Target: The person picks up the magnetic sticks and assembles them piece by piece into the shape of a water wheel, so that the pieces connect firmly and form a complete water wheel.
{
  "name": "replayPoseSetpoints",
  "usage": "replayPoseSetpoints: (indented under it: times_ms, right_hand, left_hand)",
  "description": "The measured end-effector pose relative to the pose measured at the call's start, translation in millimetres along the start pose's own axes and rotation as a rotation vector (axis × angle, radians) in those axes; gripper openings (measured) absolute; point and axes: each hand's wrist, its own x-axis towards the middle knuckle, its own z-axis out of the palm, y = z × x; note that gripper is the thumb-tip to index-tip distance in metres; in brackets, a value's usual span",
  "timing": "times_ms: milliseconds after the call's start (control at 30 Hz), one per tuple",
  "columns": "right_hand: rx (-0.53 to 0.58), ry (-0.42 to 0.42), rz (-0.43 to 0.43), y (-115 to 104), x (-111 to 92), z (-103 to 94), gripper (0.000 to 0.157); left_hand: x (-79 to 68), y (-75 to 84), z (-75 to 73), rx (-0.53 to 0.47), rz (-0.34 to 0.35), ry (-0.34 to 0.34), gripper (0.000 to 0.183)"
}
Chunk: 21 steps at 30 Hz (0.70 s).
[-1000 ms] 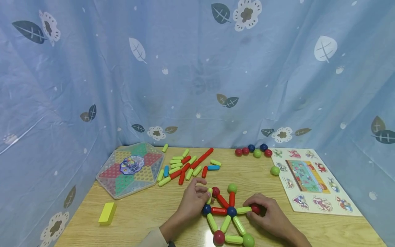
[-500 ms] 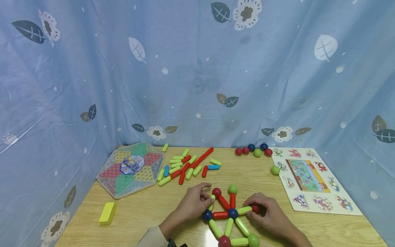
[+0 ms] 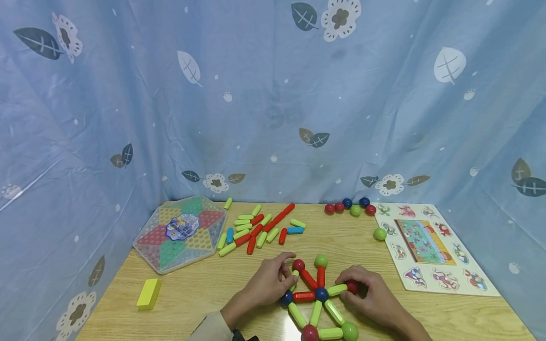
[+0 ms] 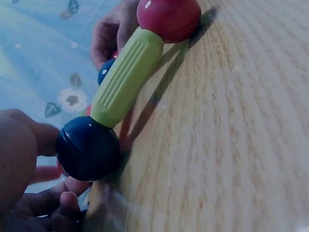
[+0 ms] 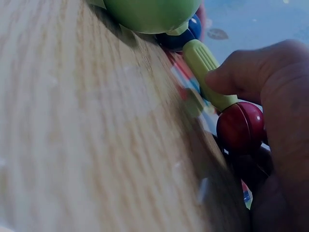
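Note:
A wheel-like frame of building-toy rods and balls lies on the table, its spokes meeting at a blue hub ball (image 3: 321, 294). My left hand (image 3: 266, 282) pinches a yellow-green rod (image 3: 295, 273) between a blue corner ball (image 3: 286, 298) and a red ball (image 3: 299, 265). On the other side, my right hand (image 3: 376, 297) holds a yellow-green spoke rod (image 3: 337, 290), thumb pressed on it, by its red end ball (image 5: 240, 128). A green ball (image 3: 321, 260) tips the far red spoke. Nearest me are a red ball (image 3: 309, 333) and a green ball (image 3: 350, 331), joined by a rod.
Several loose rods (image 3: 257, 230) lie behind my left hand. Loose balls (image 3: 355, 211) sit at the back, with a single green one (image 3: 380, 234) by the picture puzzle board (image 3: 409, 279). Left are a hexagonal game board (image 3: 159, 258) and a yellow block (image 3: 148, 294). Curtains surround the table.
The frame has shifted slightly toward me, its near corner also moving right. My left hand moved a little with the pinched rod, which leans further right. My right hand has stayed in place.

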Motion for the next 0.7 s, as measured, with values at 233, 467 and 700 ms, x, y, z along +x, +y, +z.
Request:
replayPoseSetpoints:
  times_ms: [233,467,700]
  right_hand:
    - [-0.132,0.162,0.064,-4.4,2.6,5.2,0.048]
    - [-0.035,0.069,0.044,-14.4,-0.5,2.9,0.026]
    - [0.049,-0.187,0.041,-22.9,-4.7,0.4,0.01]
  left_hand:
    - [1.2,-5.1,1.1,0.076,0.008,0.102,0.037]
    - [4.1,-13.8,2.9,0.054,0.044,0.179,0.029]
    - [3.6,-18.2,-4.8,0.024,0.061,0.139,0.02]
